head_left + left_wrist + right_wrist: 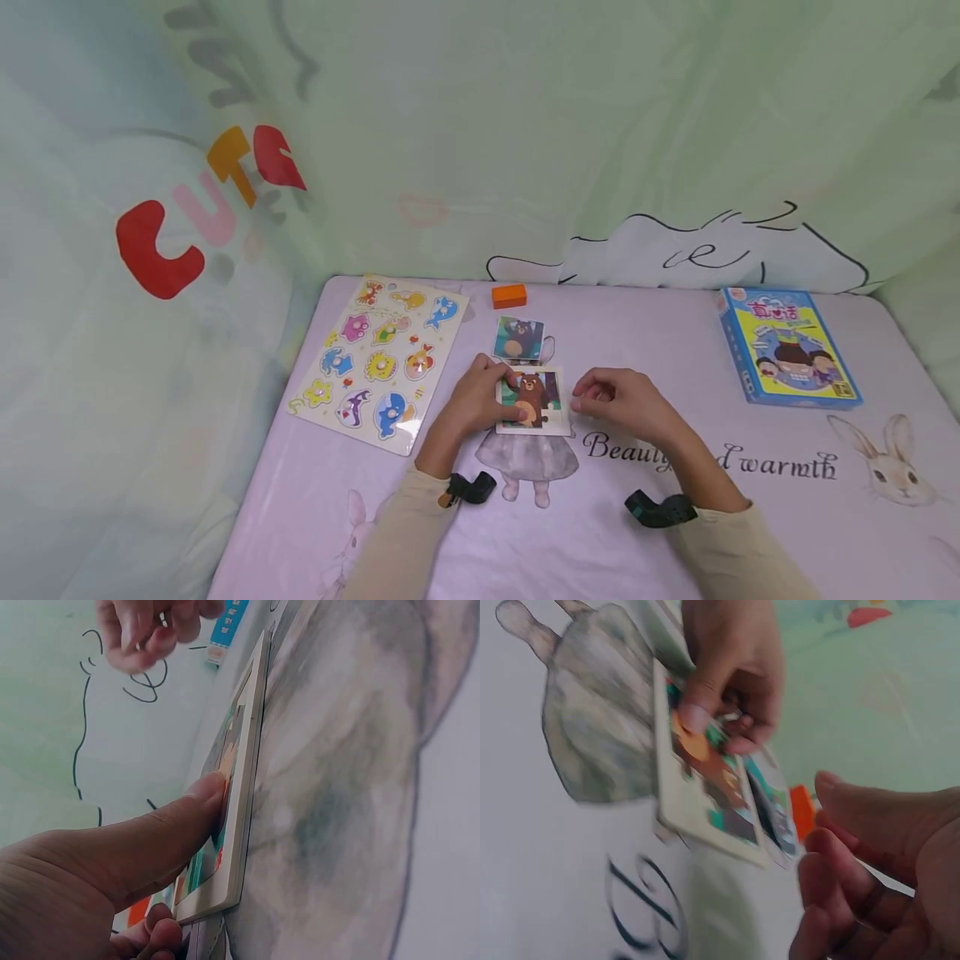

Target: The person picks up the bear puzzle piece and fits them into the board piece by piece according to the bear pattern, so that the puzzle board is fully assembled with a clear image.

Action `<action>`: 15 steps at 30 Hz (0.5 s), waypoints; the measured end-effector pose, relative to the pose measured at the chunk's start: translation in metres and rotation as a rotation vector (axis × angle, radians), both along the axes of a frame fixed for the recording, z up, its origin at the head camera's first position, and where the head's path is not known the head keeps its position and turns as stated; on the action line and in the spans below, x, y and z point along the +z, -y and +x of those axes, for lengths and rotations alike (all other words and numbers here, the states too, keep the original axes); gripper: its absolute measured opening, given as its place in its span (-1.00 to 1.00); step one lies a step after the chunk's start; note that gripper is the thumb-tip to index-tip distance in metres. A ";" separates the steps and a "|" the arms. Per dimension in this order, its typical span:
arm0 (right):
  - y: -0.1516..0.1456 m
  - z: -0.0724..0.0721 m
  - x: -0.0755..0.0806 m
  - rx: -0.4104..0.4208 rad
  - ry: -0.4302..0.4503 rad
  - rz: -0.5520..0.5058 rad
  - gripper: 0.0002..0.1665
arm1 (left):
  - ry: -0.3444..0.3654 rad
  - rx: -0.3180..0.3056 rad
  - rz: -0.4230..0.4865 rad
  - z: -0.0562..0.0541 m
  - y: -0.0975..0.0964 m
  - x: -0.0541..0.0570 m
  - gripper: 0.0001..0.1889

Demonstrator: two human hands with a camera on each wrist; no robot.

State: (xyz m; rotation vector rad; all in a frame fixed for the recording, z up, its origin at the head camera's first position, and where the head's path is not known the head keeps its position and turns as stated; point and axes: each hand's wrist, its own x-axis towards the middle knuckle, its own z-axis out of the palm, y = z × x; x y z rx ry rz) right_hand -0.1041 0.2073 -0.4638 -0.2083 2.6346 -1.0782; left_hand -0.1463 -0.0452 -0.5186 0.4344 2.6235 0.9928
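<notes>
A small framed bear jigsaw puzzle (553, 425) lies in the middle of the table, with a pale patch at the lower right of its picture. My left hand (474, 398) holds it by the left side, thumb pressed on the picture and fingers at the edge. Just off its right side hovers my right hand (618, 402), fingers loosely bent; the right wrist view shows nothing between thumb and fingers. Directly beyond the puzzle is a bear picture card (519, 338) in similar colours.
To the left lies a knob puzzle board (367, 350) with several sea animals. An orange block (509, 296) sits near the far edge. At the right lies a blue and yellow game box (791, 348). Printed curtains (480, 125) hang behind the table.
</notes>
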 end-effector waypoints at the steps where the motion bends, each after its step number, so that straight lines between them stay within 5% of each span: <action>1: -0.006 0.001 0.003 0.009 0.005 0.010 -0.78 | -0.001 0.002 0.000 0.000 0.000 0.000 -0.59; 7: -0.047 0.014 0.013 0.082 0.059 0.048 -0.71 | 0.004 0.009 0.001 0.001 0.000 -0.001 -0.59; 15: -0.100 0.031 0.006 0.111 0.170 0.082 -0.69 | 0.004 0.003 0.005 0.001 0.000 -0.002 -0.60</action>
